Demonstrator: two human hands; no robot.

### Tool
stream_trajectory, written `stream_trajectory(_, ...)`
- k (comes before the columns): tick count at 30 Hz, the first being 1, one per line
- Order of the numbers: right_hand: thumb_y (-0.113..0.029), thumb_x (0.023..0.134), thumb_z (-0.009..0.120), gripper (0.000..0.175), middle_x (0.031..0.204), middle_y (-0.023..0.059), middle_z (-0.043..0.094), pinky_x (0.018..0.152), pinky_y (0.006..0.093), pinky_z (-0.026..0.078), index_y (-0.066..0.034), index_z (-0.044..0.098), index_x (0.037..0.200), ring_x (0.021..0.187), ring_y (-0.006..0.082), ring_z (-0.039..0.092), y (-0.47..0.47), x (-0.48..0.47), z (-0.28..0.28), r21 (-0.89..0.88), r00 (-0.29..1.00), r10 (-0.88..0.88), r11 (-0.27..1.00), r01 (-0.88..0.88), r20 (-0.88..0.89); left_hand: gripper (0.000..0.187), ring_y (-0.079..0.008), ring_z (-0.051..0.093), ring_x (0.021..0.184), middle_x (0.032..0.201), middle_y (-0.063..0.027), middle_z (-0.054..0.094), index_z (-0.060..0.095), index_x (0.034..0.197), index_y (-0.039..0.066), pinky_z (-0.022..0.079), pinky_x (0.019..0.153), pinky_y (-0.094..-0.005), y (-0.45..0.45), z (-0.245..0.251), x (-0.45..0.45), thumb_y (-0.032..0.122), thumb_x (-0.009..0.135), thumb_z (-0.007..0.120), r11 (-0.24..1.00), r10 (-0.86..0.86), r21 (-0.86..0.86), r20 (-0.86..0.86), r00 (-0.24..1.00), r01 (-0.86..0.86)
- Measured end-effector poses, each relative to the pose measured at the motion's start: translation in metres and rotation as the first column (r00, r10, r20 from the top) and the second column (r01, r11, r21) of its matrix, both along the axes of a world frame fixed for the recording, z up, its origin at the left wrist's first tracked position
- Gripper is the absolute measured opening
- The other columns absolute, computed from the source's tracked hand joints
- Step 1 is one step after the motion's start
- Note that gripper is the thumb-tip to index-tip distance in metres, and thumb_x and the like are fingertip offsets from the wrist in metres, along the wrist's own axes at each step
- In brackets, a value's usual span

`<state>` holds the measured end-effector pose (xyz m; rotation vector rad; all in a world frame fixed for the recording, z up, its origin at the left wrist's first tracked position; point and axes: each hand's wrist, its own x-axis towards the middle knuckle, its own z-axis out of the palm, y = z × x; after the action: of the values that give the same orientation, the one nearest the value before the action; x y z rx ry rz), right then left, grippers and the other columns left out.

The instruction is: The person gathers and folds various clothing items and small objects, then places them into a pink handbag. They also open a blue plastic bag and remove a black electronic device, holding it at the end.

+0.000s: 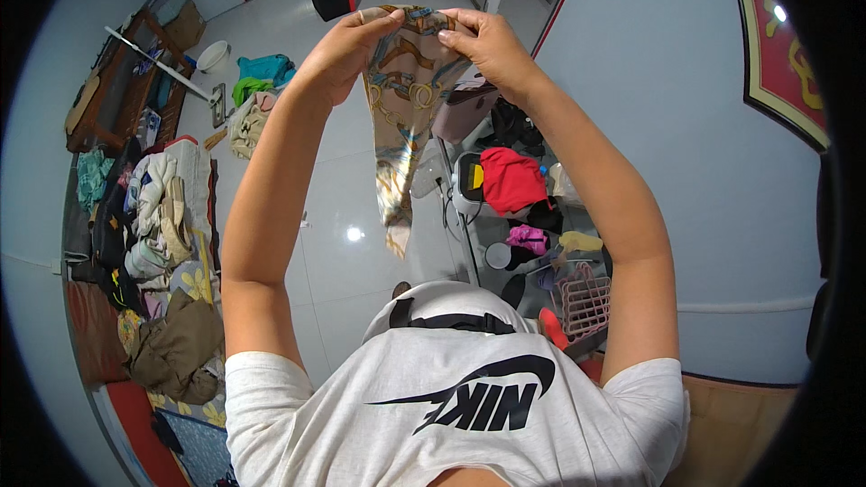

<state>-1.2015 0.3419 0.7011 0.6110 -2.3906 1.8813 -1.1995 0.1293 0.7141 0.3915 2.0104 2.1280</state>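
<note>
A patterned scarf (406,88), tan with gold chain and blue strap prints, hangs down from between my two hands and narrows to a pointed lower end. My left hand (355,47) pinches its upper edge on the left, the thumb on top. On the right, my right hand (484,44) grips the same edge between thumb and fingers. Light falls brightly on the scarf's lower part. The fingers behind the cloth are partly hidden.
Piled clothes (152,216) lie along the left side, below a wooden rack (128,95). More clothes (254,115) lie on the tiled floor. A red cloth (513,179) rests on a white appliance (467,196) at the right, with pink hangers (583,301) lower down.
</note>
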Motion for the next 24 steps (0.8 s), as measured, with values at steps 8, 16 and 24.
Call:
stream_trajectory(8, -0.014, 0.080, 0.066, 0.024, 0.094, 0.0106, 0.062, 0.081, 0.0333, 0.050, -0.0038, 0.067, 0.102, 0.088, 0.0233, 0.062, -0.008, -0.013, -0.006, 0.214, 0.853, -0.077, 0.953, 0.215, -0.516, 0.038, -0.0123, 0.057, 0.097, 0.103, -0.0030, 0.066, 0.064, 0.115, 0.006, 0.041, 0.091, -0.0301, -0.003, -0.023, 0.005, 0.036, 0.092, 0.062, 0.997, 0.034, -0.071, -0.081, 0.996, -0.040)
stream_trajectory(16, -0.004, 0.080, 0.059, 0.029, 0.094, 0.0074, 0.060, 0.080, 0.0312, 0.048, 0.0020, 0.065, 0.107, 0.087, 0.0192, 0.061, -0.014, -0.014, -0.007, 0.440, 0.919, 0.087, 0.893, 0.099, -0.384, 0.034, -0.0101, 0.058, 0.095, 0.101, -0.0024, 0.065, 0.063, 0.112, 0.003, 0.044, 0.087, -0.0275, 0.010, -0.035, 0.006, 0.032, 0.094, 0.060, 0.995, -0.095, 0.033, -0.102, 0.990, 0.099)
stream_trajectory(24, -0.013, 0.085, 0.061, 0.028, 0.095, 0.0118, 0.067, 0.080, 0.0313, 0.049, 0.0027, 0.066, 0.107, 0.088, 0.0210, 0.065, 0.003, -0.019, 0.001, 0.346, 0.901, 0.045, 0.931, 0.120, -0.432, 0.029, -0.0125, 0.060, 0.095, 0.104, -0.0051, 0.065, 0.058, 0.115, 0.001, 0.047, 0.088, -0.0294, 0.021, -0.126, -0.001, 0.010, 0.088, 0.065, 0.989, -0.033, 0.139, -0.140, 0.990, 0.053)
